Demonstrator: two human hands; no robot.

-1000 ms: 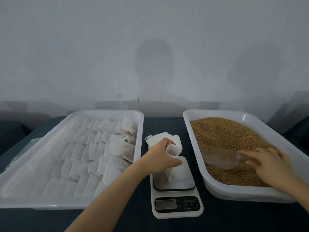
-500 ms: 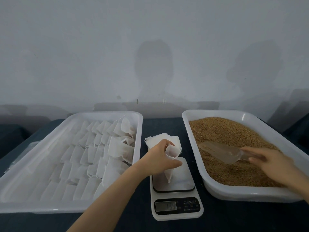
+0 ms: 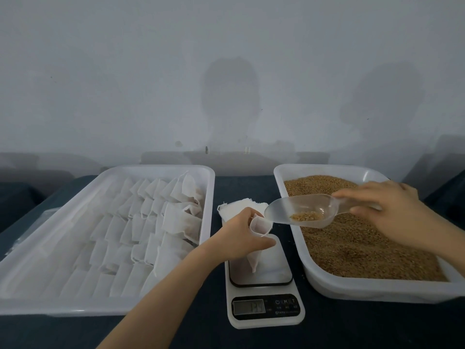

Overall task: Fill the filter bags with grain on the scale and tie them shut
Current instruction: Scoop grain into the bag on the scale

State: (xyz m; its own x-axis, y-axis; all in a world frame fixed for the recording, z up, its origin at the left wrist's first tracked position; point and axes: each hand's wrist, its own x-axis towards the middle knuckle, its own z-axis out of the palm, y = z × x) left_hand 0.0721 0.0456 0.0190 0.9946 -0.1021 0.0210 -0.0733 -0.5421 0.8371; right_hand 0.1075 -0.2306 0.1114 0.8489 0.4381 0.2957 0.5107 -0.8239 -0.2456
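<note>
The left hand (image 3: 240,235) is pinching the open filter bag (image 3: 259,229) upright on the scale (image 3: 264,280), mouth facing up. The right hand (image 3: 395,212) is gripping the clear scoop (image 3: 302,210) by its handle. The scoop's long axis is running leftward from that hand, its lip hovering just above the bag's mouth and carrying a little grain (image 3: 305,216).

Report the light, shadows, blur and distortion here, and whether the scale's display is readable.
Head view: dim even light, two soft shadows on the grey wall. Head view: wide lens bows the left white plastic tray at its rim. Head view: right hand gripping the clear plastic scoop is slightly smeared. Head view: white digital scale's display too faint to read.
</note>
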